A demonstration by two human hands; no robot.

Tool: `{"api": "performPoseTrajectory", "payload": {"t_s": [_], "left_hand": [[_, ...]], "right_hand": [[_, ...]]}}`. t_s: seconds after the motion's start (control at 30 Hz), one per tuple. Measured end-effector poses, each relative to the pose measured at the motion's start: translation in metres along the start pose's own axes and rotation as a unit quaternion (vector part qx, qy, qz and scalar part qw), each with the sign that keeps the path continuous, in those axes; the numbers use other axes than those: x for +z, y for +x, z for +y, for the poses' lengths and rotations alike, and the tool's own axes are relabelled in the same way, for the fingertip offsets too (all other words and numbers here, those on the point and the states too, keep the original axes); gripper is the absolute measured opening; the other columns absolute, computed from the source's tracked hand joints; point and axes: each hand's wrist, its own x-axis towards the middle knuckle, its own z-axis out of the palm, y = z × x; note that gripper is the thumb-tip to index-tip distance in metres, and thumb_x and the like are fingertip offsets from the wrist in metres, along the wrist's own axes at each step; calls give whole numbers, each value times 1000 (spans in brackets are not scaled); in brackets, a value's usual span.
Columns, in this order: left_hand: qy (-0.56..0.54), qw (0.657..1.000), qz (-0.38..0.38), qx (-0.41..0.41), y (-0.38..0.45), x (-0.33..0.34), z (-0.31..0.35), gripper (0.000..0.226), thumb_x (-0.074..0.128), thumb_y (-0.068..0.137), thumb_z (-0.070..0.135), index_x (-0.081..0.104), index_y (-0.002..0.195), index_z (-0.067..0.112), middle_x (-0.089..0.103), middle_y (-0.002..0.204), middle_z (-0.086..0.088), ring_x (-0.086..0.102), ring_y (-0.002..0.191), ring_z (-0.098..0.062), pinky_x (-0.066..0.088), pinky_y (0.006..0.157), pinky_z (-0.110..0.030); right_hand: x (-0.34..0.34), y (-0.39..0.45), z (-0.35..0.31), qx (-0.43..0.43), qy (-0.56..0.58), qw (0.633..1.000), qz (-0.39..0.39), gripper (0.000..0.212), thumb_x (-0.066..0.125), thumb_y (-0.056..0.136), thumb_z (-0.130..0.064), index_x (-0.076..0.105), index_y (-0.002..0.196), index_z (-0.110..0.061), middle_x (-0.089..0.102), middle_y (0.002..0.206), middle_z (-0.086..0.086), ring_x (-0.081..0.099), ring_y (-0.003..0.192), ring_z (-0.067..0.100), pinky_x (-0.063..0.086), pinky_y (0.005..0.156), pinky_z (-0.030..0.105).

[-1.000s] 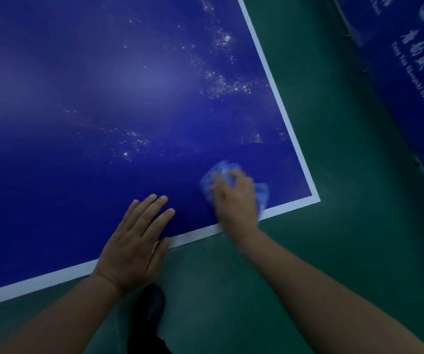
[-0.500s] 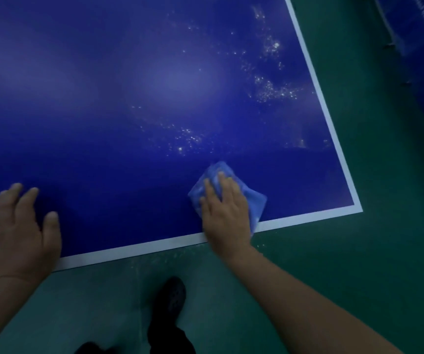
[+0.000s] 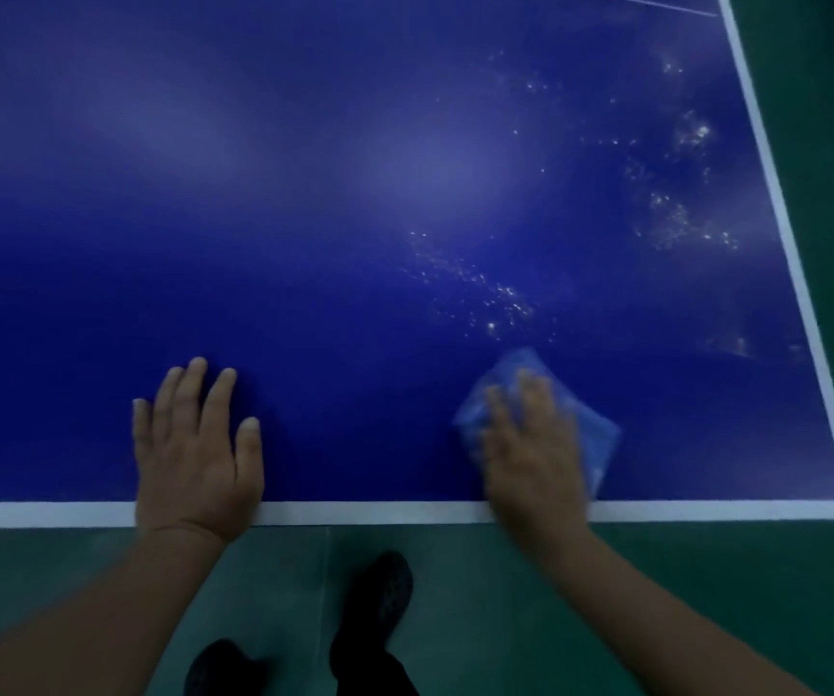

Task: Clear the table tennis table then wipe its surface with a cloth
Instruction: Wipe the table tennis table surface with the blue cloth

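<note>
Both hands lie on the near end of the blue counter (image 3: 355, 168), palms down. Left hand (image 3: 194, 454) is spread flat and bare on the surface, fingers (image 3: 189, 389) splayed and pointing away from the person, its heel across the white border line (image 3: 380, 513) that runs along the near edge. Right hand (image 3: 530, 454) presses flat on a light blue cloth (image 3: 595, 439), fingers extended over it rather than curled around it (the hand is blurred, so finer detail of the hold cannot be told). The cloth is folded or bunched and sticks out beyond the fingertips and to the right of the hand; it lies just inside the border line, near the right corner of the counter. Beyond the cloth, a scatter of pale glinting specks (image 3: 495, 293) sits on the blue surface, with more specks farther off beside the right-hand border. Soft pale reflections cross the middle of the counter. Below the near edge is a green floor (image 3: 706, 570), and a dark shoe (image 3: 380, 590) stands on it between the two forearms.
</note>
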Motion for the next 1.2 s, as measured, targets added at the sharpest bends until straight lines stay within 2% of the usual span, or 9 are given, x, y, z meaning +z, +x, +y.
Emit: {"api": "performPoseTrajectory", "payload": {"t_s": [0.13,0.27,0.37,0.53,0.77,0.87,1.0,1.1,1.2], "left_hand": [[6,1000,2,5,1,1,-2,68,23,96,46,35,152,9,26,161,-13,13,151,-27,0,123,-49],[16,1000,9,18,3,3,-5,65,26,96,44,42,149,9,31,158,-15,19,149,-30,3,122,-50],[18,1000,9,16,3,4,-6,64,27,96,44,42,148,11,31,159,-14,19,149,-29,3,122,-51],[21,1000,8,13,3,3,-4,63,26,96,44,43,148,12,31,159,-13,19,149,-28,6,121,-53],[29,999,8,18,2,5,-5,62,28,96,42,45,147,11,34,157,-14,22,148,-29,10,119,-55],[32,999,3,18,2,6,-6,61,28,97,41,44,148,12,34,158,-13,22,148,-29,10,119,-55],[24,1000,4,19,2,7,-9,61,26,98,41,38,150,12,32,159,-11,21,150,-26,10,119,-54],[-7,1000,18,12,1,8,-10,62,26,98,39,34,151,7,31,159,-11,20,150,-25,10,120,-52],[-17,1000,24,11,1,8,-10,62,26,99,38,36,150,4,32,159,-12,21,149,-26,9,120,-52]], "right_hand": [[9,31,-65,-290,-7,954,-76,52,33,105,-42,36,152,-23,19,164,9,10,153,26,10,122,51],[11,118,-78,-465,-35,878,-110,51,38,102,-42,45,148,-22,31,160,11,26,148,31,16,119,55],[7,211,-76,-410,-42,908,-75,45,45,102,-32,53,142,-13,41,153,19,38,141,40,24,114,61],[8,268,-85,-227,-42,972,-42,48,32,107,-34,37,153,-19,22,163,10,17,151,31,8,122,52],[8,179,-77,-465,-28,882,-68,47,40,102,-37,52,143,-18,40,155,13,37,143,33,23,116,55],[0,255,-68,-338,-92,937,-13,42,46,102,-23,55,140,-7,43,149,25,43,136,44,34,109,61],[-1,340,-92,-196,-70,978,5,48,28,108,-31,35,153,-16,23,162,13,20,149,31,12,121,47],[5,339,-134,-331,-64,941,4,48,33,106,-30,47,146,-10,35,155,22,34,143,40,24,117,52],[13,262,-135,-575,-54,816,-17,43,44,102,-32,60,136,-10,46,149,20,41,139,40,30,113,60]]}}
